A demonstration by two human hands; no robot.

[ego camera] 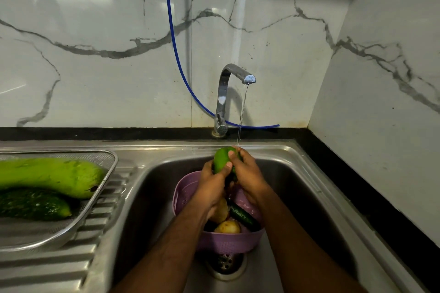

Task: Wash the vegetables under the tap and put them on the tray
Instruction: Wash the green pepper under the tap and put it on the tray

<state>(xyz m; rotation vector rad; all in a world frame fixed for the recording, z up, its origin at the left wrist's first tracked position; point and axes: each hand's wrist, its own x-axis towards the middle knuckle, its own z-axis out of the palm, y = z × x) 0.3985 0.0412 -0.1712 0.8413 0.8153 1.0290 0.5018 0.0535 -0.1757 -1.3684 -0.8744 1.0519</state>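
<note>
Gripping a smooth green vegetable [222, 158] from both sides, the left hand [212, 185] and right hand [247, 175] close around it under the thin stream from the chrome tap [234, 74], above a perforated purple basket [184, 194] in the steel sink [297, 188]. On the mesh metal tray [106, 153] lie a pale gourd [51, 175] and a bumpy dark cucumber [33, 204]
</note>
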